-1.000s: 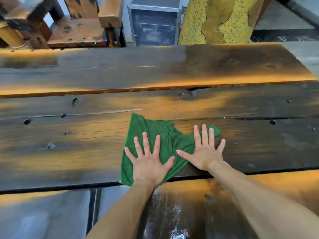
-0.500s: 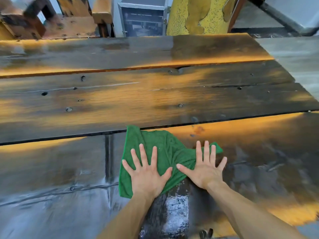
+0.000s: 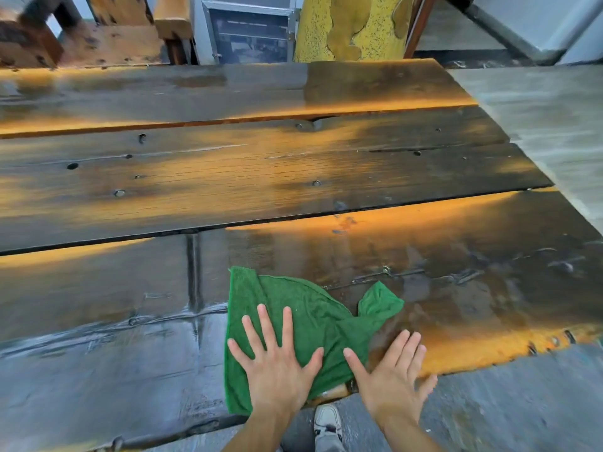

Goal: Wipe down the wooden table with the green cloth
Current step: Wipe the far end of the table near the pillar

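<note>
Beyond the far left edge of the wooden table (image 3: 261, 177) stands one wooden chair (image 3: 107, 40), then one metal cabinet (image 3: 251, 34) and one yellow pillar (image 3: 355, 24). Nearer, the left hand (image 3: 277, 370) presses flat, fingers spread, on one green cloth (image 3: 313, 321); the right hand (image 3: 391, 380) lies spread beside it, thumb touching the cloth. One shoe (image 3: 328, 419) shows below.

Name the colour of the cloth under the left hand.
Green: the crumpled terry cloth on the wooden table, clearest in the head view.

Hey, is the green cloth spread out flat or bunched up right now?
Mostly spread: green cloth lies flat under the left hand, its right corner rumpled.
</note>
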Available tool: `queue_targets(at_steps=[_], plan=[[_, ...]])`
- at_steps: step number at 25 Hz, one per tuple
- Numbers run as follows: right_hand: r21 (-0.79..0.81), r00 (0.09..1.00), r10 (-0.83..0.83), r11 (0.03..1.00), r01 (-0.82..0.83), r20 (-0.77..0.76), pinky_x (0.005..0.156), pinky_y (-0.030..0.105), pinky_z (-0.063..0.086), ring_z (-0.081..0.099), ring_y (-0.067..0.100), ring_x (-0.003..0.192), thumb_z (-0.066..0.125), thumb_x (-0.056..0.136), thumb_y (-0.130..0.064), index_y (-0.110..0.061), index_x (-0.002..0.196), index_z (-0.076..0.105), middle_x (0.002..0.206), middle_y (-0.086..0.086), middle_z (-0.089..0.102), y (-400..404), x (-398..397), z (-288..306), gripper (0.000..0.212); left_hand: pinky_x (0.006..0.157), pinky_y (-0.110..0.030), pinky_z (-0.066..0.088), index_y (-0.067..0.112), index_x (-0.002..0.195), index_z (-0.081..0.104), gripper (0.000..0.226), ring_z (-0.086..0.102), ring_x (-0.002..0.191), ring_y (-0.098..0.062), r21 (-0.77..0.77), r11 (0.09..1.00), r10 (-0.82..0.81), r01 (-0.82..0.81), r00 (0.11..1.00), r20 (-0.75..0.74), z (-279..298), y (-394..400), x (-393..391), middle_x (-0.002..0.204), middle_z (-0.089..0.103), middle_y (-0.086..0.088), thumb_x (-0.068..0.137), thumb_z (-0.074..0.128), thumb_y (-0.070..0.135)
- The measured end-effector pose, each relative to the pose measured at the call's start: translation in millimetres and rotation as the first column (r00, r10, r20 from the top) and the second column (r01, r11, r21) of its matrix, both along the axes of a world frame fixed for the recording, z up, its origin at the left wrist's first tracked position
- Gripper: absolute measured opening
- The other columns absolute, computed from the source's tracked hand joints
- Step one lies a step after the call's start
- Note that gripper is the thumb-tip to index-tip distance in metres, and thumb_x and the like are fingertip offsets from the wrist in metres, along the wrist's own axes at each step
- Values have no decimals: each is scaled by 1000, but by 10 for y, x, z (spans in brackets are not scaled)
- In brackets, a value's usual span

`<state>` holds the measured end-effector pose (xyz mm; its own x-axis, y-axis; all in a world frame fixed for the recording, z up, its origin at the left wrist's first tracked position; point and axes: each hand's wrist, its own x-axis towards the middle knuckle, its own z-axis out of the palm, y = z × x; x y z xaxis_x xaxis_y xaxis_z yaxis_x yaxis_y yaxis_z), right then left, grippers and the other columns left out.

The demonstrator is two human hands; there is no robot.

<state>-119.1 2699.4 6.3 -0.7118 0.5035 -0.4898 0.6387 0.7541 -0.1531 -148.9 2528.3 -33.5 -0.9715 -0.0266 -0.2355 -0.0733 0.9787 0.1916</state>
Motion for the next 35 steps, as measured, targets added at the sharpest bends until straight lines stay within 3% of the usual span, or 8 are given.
queue_targets(at_steps=[3, 5, 8, 12, 15, 20, 26, 35], plan=[[217, 891, 353, 929, -300, -284, 121, 53, -3, 18, 33, 152, 28, 93, -66, -7, 159, 16, 164, 16, 20, -27, 129, -53, 89, 106, -81, 16, 21, 155, 38, 95, 24, 146, -54, 2, 1000, -10, 10, 1000, 6, -6, 4, 51, 164, 24, -23, 83, 34, 83], [325, 680, 587, 810, -488, -440, 120, 45, 15, 53, 31, 129, 40, 90, -47, -9, 128, 63, 131, 9, 60, -55, -3, -41, 58, 106, -81, 16, 22, 156, 37, 95, 26, 146, -54, 2, 1000, -10, 10, 1000, 7, -6, -18, 37, 164, 24, -23, 84, 33, 83], [374, 503, 729, 676, -635, -463, 97, 34, 40, 64, 20, 100, 44, 91, -36, -19, 103, 74, 103, -5, 67, -204, -215, 33, 36, 106, -81, 16, 25, 156, 30, 92, 27, 146, -53, 7, 1000, -13, 13, 1000, -13, -8, -27, 18, 164, 24, -22, 85, 33, 82], [242, 732, 634, 773, -587, -249, 82, 43, 51, 63, 24, 98, 34, 91, -37, -15, 112, 74, 110, -2, 70, -415, -458, 82, 50, 105, -81, 17, 24, 155, 39, 90, 28, 145, -54, 8, 1000, -22, 22, 1000, -19, -11, -70, 9, 164, 24, -22, 84, 37, 79], [263, 806, 573, 808, -527, -145, 97, 62, 36, 60, 39, 115, 31, 91, -42, -8, 126, 69, 125, 4, 69, -363, -640, 32, 61, 104, -82, 16, 25, 154, 42, 88, 29, 144, -55, -1, 1000, -10, 10, 999, -34, -34, -131, -122, 164, 24, -23, 84, 35, 80], [273, 893, 445, 869, -412, -70, 118, 58, -13, -14, 38, 151, 14, 103, -36, -3, 152, -14, 166, 15, -6, -689, -755, -100, 65, 104, -84, 15, 25, 154, 40, 82, 27, 144, -56, -12, 1000, -28, 27, 997, -72, -71, -96, -412, 163, 25, -24, 94, 18, 77], [333, 825, 476, 865, -376, -305, 121, 56, 5, 24, 36, 149, 22, 98, -54, -9, 153, 36, 158, 9, 36, -171, -998, -453, 72, 106, -83, 15, 32, 155, 38, 85, 26, 146, -54, -42, 988, -153, 149, 983, -101, -78, 31, -835, 165, 24, -20, 88, 29, 84], [345, 822, 546, 812, -471, -162, 120, 57, -10, -14, 24, 153, -7, 91, -71, -27, 159, 1, 165, -8, -2, 509, -1768, -356, 81, 109, -81, 1, 35, 158, 29, 90, 13, 150, -53, -23, 982, -186, 185, 982, -26, -1, 544, -1577, 167, 11, -21, 85, 23, 87]])
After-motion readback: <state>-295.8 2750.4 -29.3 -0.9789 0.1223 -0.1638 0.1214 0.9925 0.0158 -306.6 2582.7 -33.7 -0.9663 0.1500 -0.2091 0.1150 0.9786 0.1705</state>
